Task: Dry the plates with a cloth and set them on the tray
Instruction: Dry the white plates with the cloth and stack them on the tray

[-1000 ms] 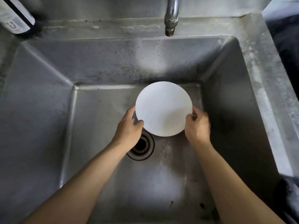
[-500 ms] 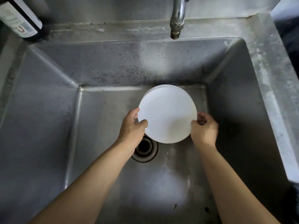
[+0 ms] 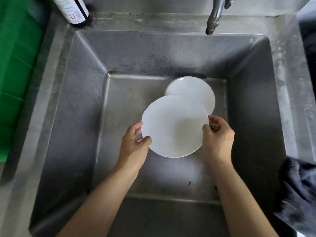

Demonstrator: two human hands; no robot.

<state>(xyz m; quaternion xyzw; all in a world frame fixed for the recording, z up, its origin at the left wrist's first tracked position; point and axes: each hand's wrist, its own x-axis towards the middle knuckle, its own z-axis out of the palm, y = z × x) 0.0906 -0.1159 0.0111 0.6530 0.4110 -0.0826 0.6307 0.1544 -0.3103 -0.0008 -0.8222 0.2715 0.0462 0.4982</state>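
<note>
Both hands hold a white round plate (image 3: pixel 174 125) above the floor of a steel sink (image 3: pixel 80 117). My left hand (image 3: pixel 133 144) grips its left rim and my right hand (image 3: pixel 218 136) grips its right rim. A second white plate (image 3: pixel 196 92) lies on the sink floor behind it, partly hidden by the held one. A dark cloth (image 3: pixel 299 190) hangs over the sink's right edge. No tray is in view.
A tap spout (image 3: pixel 213 17) hangs over the back of the sink. A dark bottle (image 3: pixel 73 11) with a white label stands at the back left corner. A green surface (image 3: pixel 15 65) lies left of the sink.
The plate in my hands has come up and toward me, uncovering a second plate on the sink floor behind it. The drain is now hidden under the held plate.
</note>
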